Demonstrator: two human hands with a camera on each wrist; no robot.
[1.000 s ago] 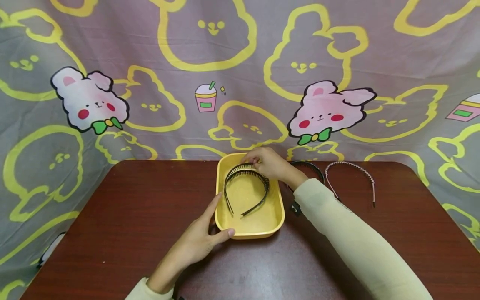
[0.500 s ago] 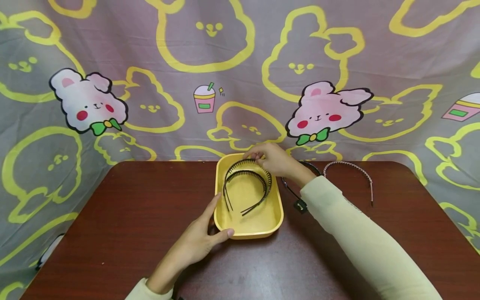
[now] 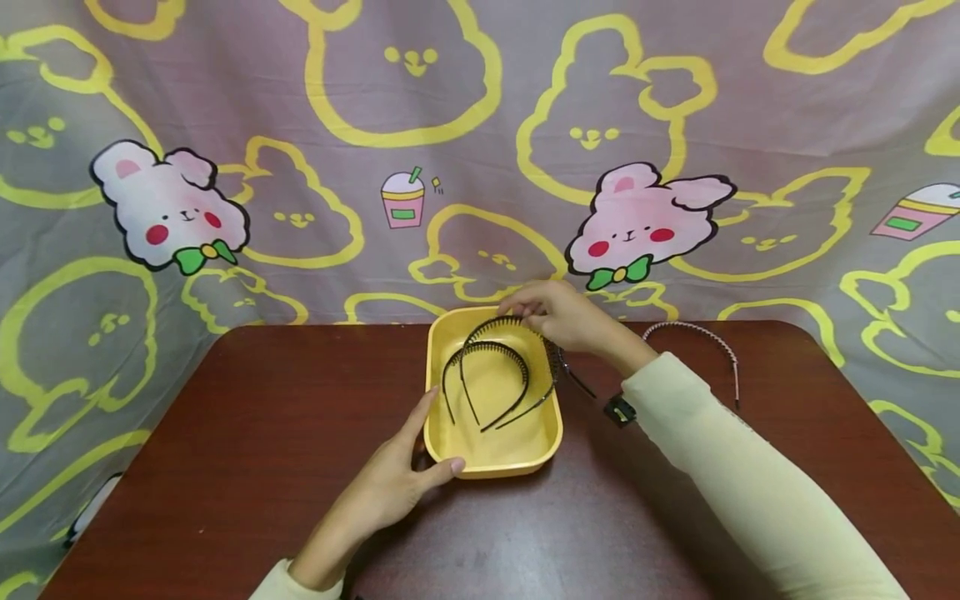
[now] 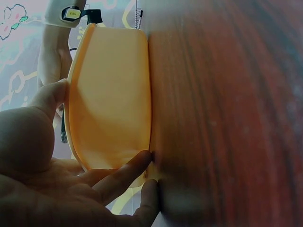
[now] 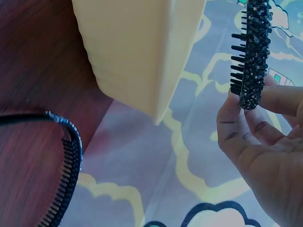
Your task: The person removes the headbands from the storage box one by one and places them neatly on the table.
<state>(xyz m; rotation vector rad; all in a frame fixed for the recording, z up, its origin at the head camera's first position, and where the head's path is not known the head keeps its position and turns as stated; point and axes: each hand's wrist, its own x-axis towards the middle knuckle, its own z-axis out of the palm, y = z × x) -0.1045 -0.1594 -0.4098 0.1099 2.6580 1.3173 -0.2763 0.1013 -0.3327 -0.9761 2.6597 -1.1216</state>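
Observation:
My right hand (image 3: 558, 315) pinches a black toothed headband (image 5: 255, 56) at its arch, above the back of a yellow plastic bin (image 3: 450, 321). Dark glittering stones cover the band's outside in the right wrist view. Its two legs reach down into the bin. A second black toothed headband (image 3: 495, 346) lies inside, partly crossed by the held one. At the bin's near left corner my left hand (image 3: 393, 471) steadies it, thumb on the near rim and fingers spread along the outer left wall. In the left wrist view, fingertips (image 4: 144, 157) touch near the bin's base.
To the right of the bin lies another black headband (image 5: 71, 156), mostly behind my right wrist in the head view. A pink twisted headband (image 3: 701, 329) lies farther right. The dark red wooden table (image 3: 315, 400) backs onto a patterned cloth (image 3: 300, 83).
My right hand has moved right and slightly up with the pinched headband, drawing it apart from the one lying in the bin. My left hand keeps its place on the bin.

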